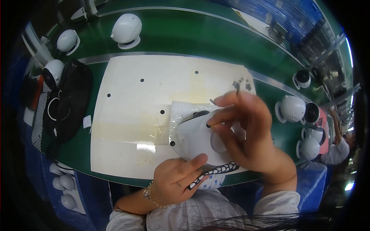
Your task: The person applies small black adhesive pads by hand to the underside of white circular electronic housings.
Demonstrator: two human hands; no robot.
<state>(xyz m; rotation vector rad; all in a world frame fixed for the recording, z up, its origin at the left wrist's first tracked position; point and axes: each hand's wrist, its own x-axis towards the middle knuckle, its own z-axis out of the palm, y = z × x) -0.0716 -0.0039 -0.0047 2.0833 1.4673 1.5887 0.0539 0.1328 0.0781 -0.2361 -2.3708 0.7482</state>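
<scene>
A white rounded camera housing (194, 140) with a dark part at its upper edge lies tilted over a white foam pad (176, 111) in front of me. My left hand (175, 181) steadies its near side, thumb on the shell and fingers underneath. Above the housing, my right hand (246, 131) pinches a small black round pad (208, 126) between thumb and forefinger, close to the shell. A thin dark piece (212, 102) shows by its other fingers; I cannot make out what it is. A black strip with white spots (216, 171) runs beside the left fingers.
Several black dots, one a far dot (197, 72), mark the pale board (127, 127). White round cameras (127, 29) stand on the green belt (173, 34); another white camera (293, 108) is at right. A black bag-like item (71, 104) lies left. Another person (337, 150) is at far right.
</scene>
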